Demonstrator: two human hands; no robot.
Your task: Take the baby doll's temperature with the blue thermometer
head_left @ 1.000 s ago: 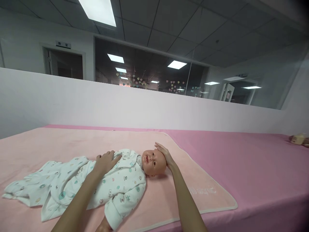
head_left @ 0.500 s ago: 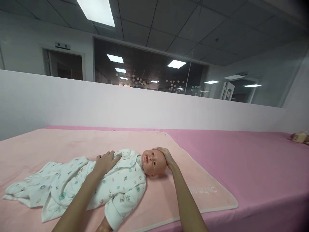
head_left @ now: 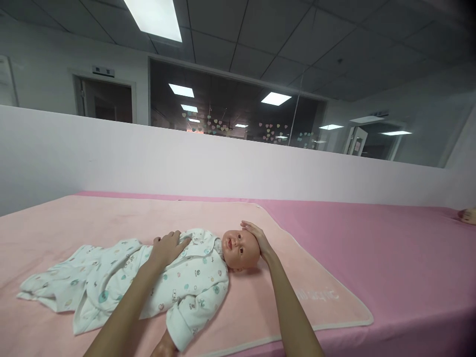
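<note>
A baby doll (head_left: 240, 249) in a white patterned sleepsuit (head_left: 186, 287) lies on its back on a pale pink blanket (head_left: 111, 218), head to the right. My left hand (head_left: 168, 247) rests flat on the doll's chest, fingers stretched out. My right hand (head_left: 256, 237) cups the top of the doll's head, fingers curved over the crown. The doll's bare hand (head_left: 163, 347) pokes from a sleeve at the bottom edge.
The blanket lies on a long pink-covered surface (head_left: 390, 258). A low white partition wall (head_left: 223, 168) runs behind it, with dark glass above. Part of another doll (head_left: 467, 215) shows at the far right edge.
My right hand's fingers settled down onto the doll's crown. The view shifted slightly; both hands stay on the doll.
</note>
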